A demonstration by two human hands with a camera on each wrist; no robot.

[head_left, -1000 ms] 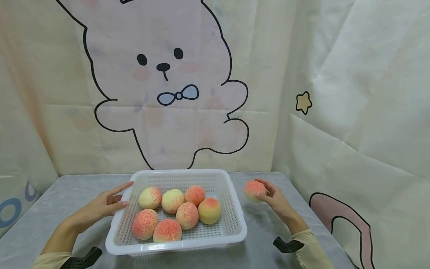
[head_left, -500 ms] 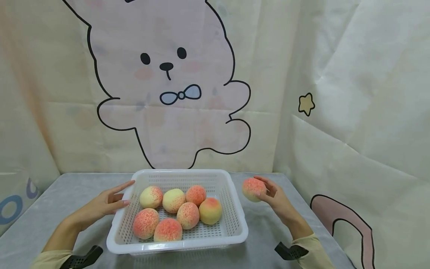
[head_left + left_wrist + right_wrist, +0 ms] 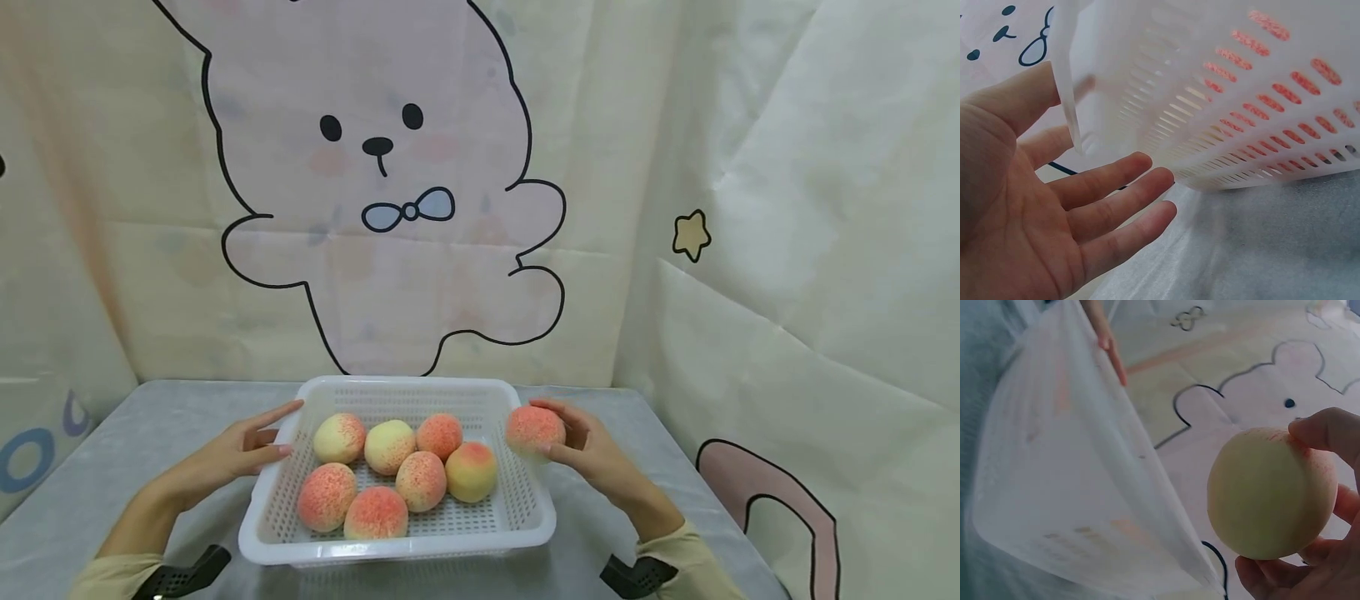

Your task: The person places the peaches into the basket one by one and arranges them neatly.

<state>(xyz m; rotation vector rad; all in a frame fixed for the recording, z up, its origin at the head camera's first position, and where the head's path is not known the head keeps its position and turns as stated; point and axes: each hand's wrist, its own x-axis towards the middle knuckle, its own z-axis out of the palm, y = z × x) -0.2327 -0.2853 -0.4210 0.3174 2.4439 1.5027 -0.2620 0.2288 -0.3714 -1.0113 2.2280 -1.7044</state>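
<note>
From the head camera: white slotted basket point(image 3: 525, 521) sits on a grey table point(image 3: 150, 433), holding seven peaches point(image 3: 420, 479) clustered toward its left and middle. Right hand point(image 3: 588, 446) holds an eighth peach point(image 3: 534, 430) with fingers and thumb curled round it; the fruit hangs over the basket's right rim, above the wall, not touching the fruit inside. Left hand point(image 3: 240, 454) lies against the basket's left rim with fingers straight, index along the top edge, gripping nothing. Backdrop cloth with a cartoon rabbit point(image 3: 390, 208) hangs behind the table.

Left wrist camera: left hand point(image 3: 1041, 231) seen palm-up, fingers point(image 3: 1119, 215) straight and slightly spread, just beside the basket wall point(image 3: 1241, 106); thumb side meets the basket corner. Red fruit shows through the slots.

Right wrist camera: peach point(image 3: 1271, 494), pale yellow side facing the lens, pinched between thumb and fingertips point(image 3: 1325, 434) of the right hand. Basket point(image 3: 1079, 506) blurred, to its left and lower.
</note>
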